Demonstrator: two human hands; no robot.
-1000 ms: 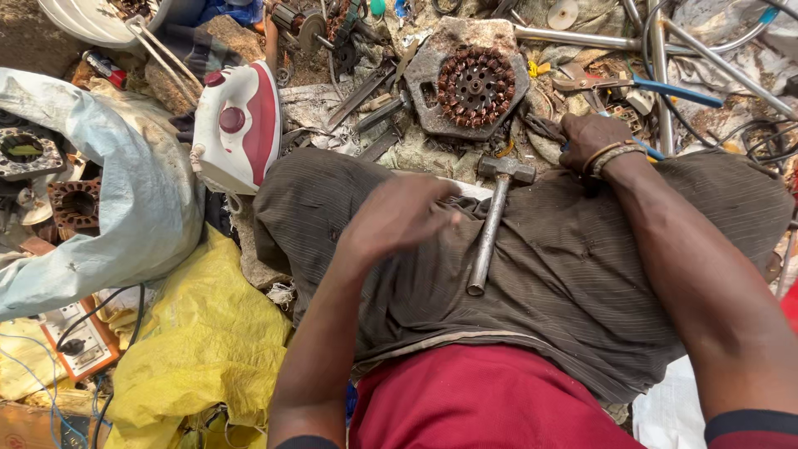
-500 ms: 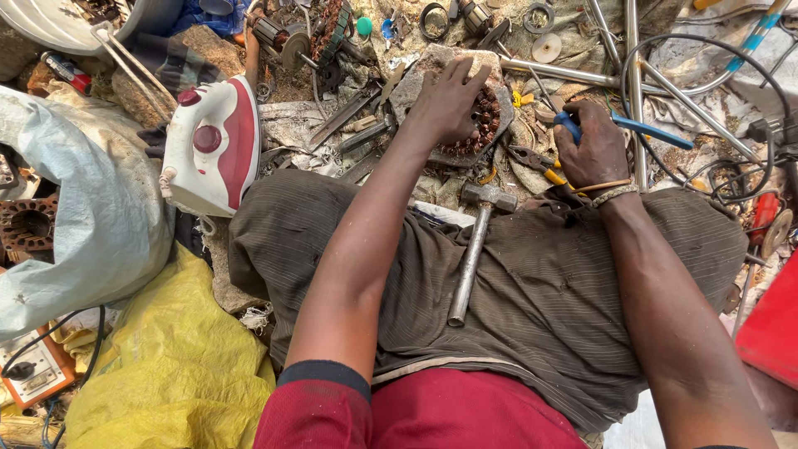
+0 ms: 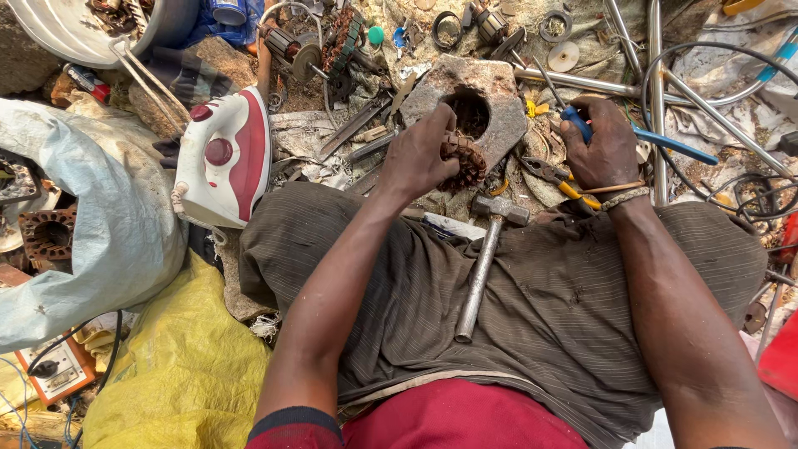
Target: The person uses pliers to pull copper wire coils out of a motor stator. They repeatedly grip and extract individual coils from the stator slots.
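My left hand (image 3: 420, 154) grips a rusty round motor core wound with copper wire (image 3: 464, 160), lifted out of a grey metal housing (image 3: 490, 100) whose hole now shows empty. My right hand (image 3: 605, 151) holds a blue-handled screwdriver (image 3: 657, 140) beside that housing, and yellow-handled pliers (image 3: 557, 179) lie just under it. A steel hammer (image 3: 485, 262) rests on the striped brown cloth (image 3: 532, 316) over my lap, its head near the core.
A red and white clothes iron (image 3: 226, 158) stands at the left beside a pale plastic sack (image 3: 100, 224) and a yellow sheet (image 3: 183, 374). Metal rods (image 3: 655, 91), rings, wires and motor scrap (image 3: 324, 50) litter the ground ahead.
My left hand reached from my lap to the housing and pulled the rusty core out toward me. My right hand closed on the blue-handled screwdriver.
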